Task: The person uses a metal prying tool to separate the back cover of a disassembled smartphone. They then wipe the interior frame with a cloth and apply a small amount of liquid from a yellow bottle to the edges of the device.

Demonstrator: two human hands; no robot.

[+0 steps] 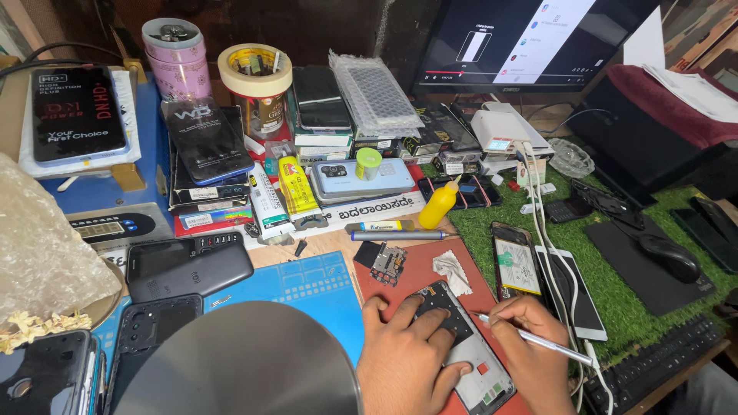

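Note:
An opened phone [470, 360] with its back off lies on a red mat [419, 269] near the table's front edge. My left hand [403, 357] presses down on the phone's upper half, fingers spread over the dark inner cover. My right hand [533, 355] holds a thin silver screwdriver [538, 339] like a pen, with its tip touching the phone's right edge. A small circuit board [387, 262] and a crumpled white wipe [451, 271] lie on the mat just beyond the phone.
A blue work mat [307, 286] lies left of the red one, with a round grey lamp shade [238, 361] in front. Phones, boxes, glue tubes and a yellow squeeze bottle [438, 204] crowd the back. To the right lie another opened phone [516, 263], white cables, a mouse [670, 255], a keyboard [653, 361] and a monitor [530, 38].

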